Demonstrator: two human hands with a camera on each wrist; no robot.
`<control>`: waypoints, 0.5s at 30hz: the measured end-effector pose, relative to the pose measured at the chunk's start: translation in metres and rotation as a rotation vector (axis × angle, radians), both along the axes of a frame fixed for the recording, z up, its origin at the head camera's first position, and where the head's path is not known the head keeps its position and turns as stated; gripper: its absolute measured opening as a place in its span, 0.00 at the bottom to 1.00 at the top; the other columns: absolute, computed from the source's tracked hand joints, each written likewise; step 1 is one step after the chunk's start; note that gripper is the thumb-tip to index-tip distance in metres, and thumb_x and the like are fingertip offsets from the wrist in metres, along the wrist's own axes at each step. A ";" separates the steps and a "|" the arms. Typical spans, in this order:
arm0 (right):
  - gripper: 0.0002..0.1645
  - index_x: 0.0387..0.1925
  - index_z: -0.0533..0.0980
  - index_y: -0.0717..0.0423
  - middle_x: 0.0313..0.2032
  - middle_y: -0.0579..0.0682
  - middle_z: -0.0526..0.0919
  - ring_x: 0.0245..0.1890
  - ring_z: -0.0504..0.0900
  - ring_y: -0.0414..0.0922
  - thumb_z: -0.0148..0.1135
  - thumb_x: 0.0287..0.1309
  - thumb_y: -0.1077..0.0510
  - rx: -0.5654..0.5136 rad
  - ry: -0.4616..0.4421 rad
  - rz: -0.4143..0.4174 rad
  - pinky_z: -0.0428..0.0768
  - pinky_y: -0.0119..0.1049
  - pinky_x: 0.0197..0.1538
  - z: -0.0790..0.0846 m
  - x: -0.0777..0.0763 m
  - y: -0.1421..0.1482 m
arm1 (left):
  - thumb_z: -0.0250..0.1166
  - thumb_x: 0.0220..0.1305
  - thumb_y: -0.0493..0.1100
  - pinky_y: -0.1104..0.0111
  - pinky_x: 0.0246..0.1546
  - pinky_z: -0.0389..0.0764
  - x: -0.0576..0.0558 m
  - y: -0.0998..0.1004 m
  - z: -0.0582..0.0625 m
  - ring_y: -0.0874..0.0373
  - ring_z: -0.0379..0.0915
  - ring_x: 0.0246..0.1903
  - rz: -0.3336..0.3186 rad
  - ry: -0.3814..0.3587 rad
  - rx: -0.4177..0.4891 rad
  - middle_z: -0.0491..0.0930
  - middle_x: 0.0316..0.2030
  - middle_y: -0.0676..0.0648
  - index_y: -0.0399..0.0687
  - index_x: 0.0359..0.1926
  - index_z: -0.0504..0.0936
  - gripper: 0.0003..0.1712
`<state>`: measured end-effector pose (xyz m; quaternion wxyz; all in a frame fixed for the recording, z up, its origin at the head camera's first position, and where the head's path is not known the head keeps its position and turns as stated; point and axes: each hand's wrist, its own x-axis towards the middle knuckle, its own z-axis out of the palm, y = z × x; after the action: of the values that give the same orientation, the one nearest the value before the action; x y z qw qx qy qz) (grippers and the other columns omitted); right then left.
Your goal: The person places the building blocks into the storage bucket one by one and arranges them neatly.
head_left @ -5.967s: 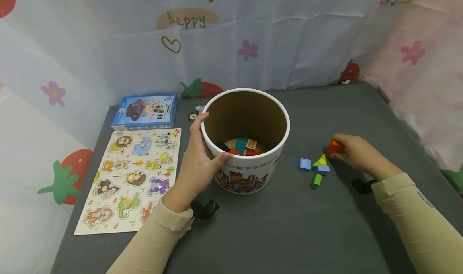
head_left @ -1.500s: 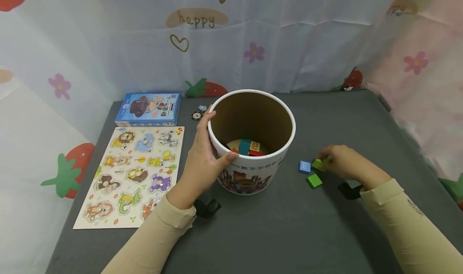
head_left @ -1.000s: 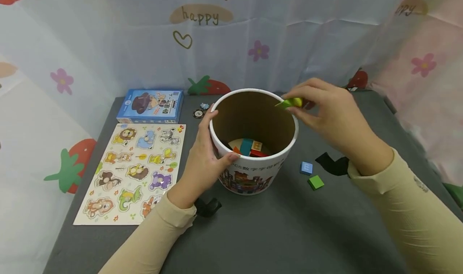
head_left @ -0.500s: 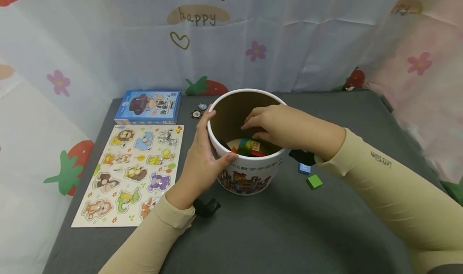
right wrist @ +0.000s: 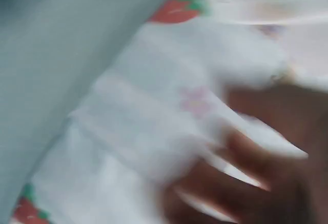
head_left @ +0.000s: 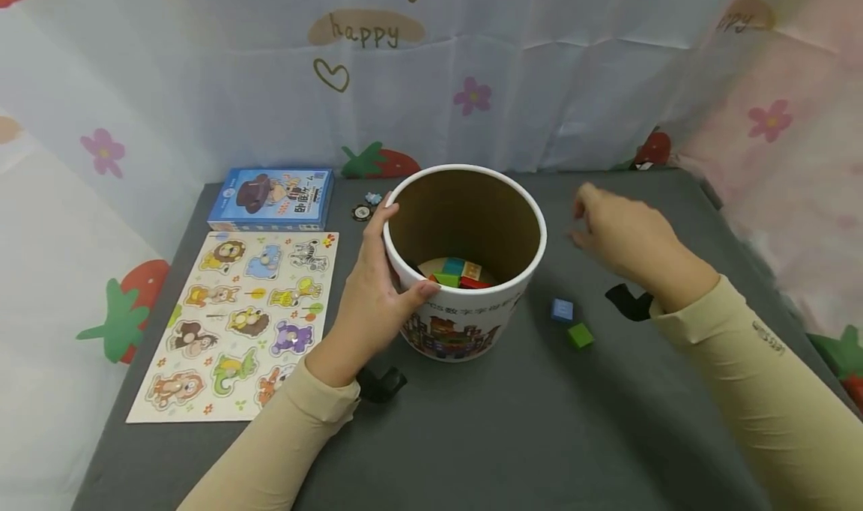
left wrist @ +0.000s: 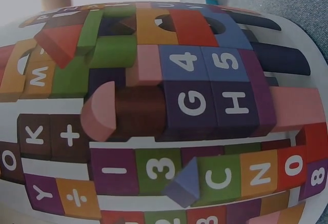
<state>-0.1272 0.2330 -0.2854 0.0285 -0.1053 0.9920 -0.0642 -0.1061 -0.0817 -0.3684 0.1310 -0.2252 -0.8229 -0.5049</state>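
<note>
A white round bucket (head_left: 465,324) with printed pictures stands tilted toward me in the head view; its printed wall (left wrist: 138,111) fills the left wrist view. My left hand (head_left: 374,294) grips its rim at the left, thumb over the front edge. Inside lie several coloured blocks, among them a green block (head_left: 446,279) and a red one (head_left: 475,282). My right hand (head_left: 623,234) is in the air right of the bucket, fingers loosely bent and holding nothing. Below it on the table are a blue letter block (head_left: 562,310) and a green block (head_left: 580,336).
An animal puzzle board (head_left: 236,324) lies at the left of the dark table (head_left: 485,443). Behind it is a blue picture box (head_left: 271,199), with small round pieces (head_left: 362,212) beside it. A printed curtain (head_left: 472,61) hangs around the back and sides.
My right hand took blocks from the table, last a yellow-green one, and let it go inside the bucket. It has since moved back out to the right. The left hand kept its grip.
</note>
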 end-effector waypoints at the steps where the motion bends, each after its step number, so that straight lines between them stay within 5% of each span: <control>1: 0.21 0.47 0.69 0.56 0.36 0.53 0.77 0.25 0.75 0.48 0.64 0.60 0.48 0.066 -0.068 0.020 0.72 0.46 0.26 -0.011 0.001 0.005 | 0.48 0.45 0.85 0.49 0.49 0.74 0.000 0.000 0.000 0.48 0.61 0.62 0.003 -0.002 -0.001 0.40 0.73 0.64 0.65 0.74 0.41 0.60; 6: 0.29 0.51 0.74 0.55 0.47 0.56 0.76 0.35 0.78 0.50 0.70 0.52 0.45 0.145 -0.321 0.148 0.76 0.49 0.33 -0.064 0.007 0.016 | 0.48 0.45 0.85 0.48 0.47 0.74 0.001 -0.001 0.001 0.46 0.62 0.61 0.005 -0.006 -0.007 0.39 0.73 0.64 0.66 0.74 0.40 0.60; 10: 0.27 0.49 0.75 0.56 0.42 0.54 0.75 0.34 0.78 0.49 0.73 0.49 0.49 0.075 -0.314 0.234 0.76 0.48 0.37 -0.093 0.009 0.019 | 0.48 0.45 0.85 0.47 0.47 0.74 0.000 0.000 0.002 0.45 0.62 0.61 0.004 -0.008 -0.016 0.39 0.73 0.64 0.65 0.74 0.40 0.60; 15: 0.20 0.43 0.77 0.57 0.39 0.53 0.76 0.34 0.78 0.50 0.74 0.48 0.56 0.027 -0.235 0.292 0.77 0.47 0.38 -0.108 0.006 0.023 | 0.47 0.45 0.86 0.47 0.47 0.74 0.000 0.000 0.002 0.45 0.62 0.60 0.000 -0.025 -0.021 0.40 0.73 0.63 0.66 0.74 0.40 0.60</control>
<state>-0.1207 0.2556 -0.3931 0.1544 -0.2396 0.9568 -0.0580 -0.1062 -0.0819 -0.3662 0.1183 -0.2202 -0.8298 -0.4990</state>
